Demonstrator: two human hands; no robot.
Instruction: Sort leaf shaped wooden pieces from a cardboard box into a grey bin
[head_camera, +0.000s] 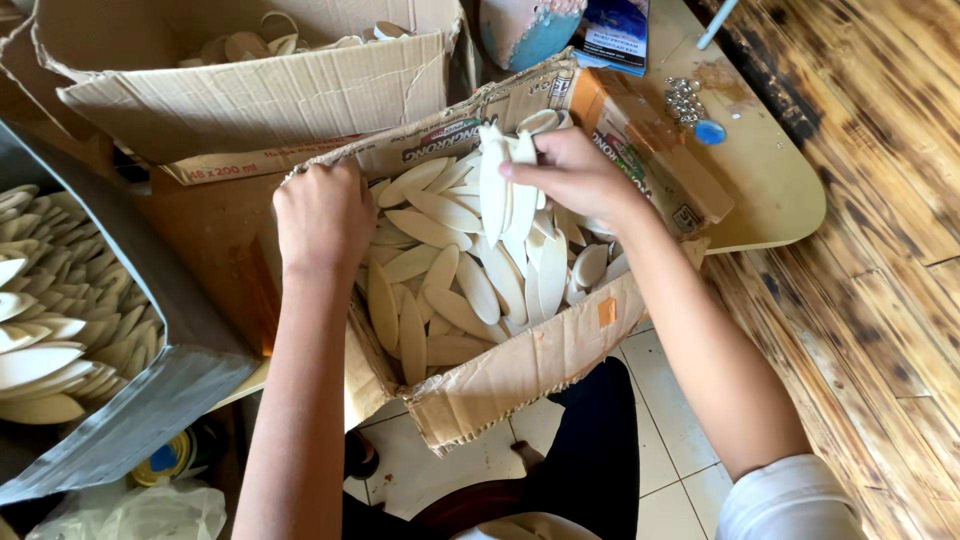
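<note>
A torn cardboard box sits tilted in front of me, filled with several pale, flat, leaf-shaped pieces. My left hand is curled into a fist over the box's left rim, its fingers dipping inside; what it holds is hidden. My right hand is closed on a small bundle of long white pieces that stand upright above the pile.
A second cardboard box with curved pieces stands behind. A grey tray of similar pale pieces is at the left. A round tabletop, a teal pot, small metal beads and a wooden floor lie to the right.
</note>
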